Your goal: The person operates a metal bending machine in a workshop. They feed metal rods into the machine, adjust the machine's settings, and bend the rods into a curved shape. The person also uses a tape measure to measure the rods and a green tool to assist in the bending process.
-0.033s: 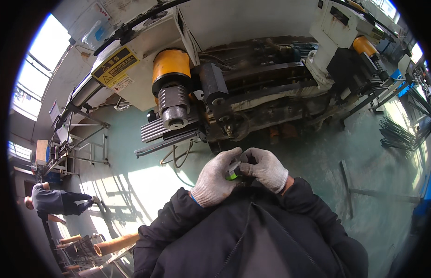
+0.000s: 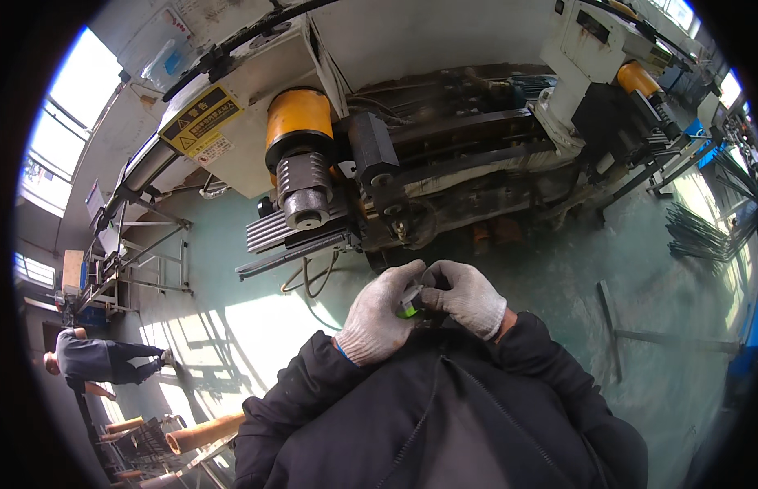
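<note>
Green workshop floor (image 2: pixel 550 285) spreads before a large machine (image 2: pixel 477 129) on the far side; near, a gloved left hand (image 2: pixel 377 314) grips a small green object (image 2: pixel 409 309), the gloved right hand (image 2: pixel 467 298) curled just right of it, its hold unclear.

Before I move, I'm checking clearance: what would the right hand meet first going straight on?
The right hand would likely meet the small green object in the left hand first; depth is unclear.

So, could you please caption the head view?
Gloved left hand holds a small green object, right hand alongside, before a machine.
</note>
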### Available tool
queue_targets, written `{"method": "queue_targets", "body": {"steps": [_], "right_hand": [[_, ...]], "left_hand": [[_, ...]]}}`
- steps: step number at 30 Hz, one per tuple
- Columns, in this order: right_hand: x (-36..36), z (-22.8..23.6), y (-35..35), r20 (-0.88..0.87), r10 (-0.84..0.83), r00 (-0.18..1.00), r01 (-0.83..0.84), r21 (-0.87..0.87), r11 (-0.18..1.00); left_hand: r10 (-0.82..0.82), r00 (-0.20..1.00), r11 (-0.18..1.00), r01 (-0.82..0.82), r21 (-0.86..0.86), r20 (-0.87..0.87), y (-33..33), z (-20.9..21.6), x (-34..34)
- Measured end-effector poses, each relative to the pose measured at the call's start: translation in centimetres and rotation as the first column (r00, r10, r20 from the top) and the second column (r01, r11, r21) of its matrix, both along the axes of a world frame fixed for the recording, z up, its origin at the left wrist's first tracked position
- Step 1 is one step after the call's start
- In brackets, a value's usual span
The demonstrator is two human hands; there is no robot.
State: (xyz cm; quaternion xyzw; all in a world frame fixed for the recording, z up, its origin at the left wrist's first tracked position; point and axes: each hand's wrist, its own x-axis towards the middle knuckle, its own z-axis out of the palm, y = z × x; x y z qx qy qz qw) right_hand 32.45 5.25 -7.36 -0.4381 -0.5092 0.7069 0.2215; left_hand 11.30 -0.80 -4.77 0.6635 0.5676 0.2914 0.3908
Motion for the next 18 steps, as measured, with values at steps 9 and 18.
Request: {"method": "queue_targets", "body": {"steps": [9,18], "right_hand": [[-1.4,1.0,-0.6,0.188,0.053,0.981,-0.075,0.116,0.990],[-1.9,-0.2,-1.1,-0.098,-0.173,0.980,0.156,-0.157,0.975]], "left_hand": [[-0.084,0.931,0.979,0.144,0.147,-0.355,0.4,0.4,-0.7],[0.049,0.998,0.991,-0.043,0.127,-0.045,1.7,-3.0,-0.7]]}}
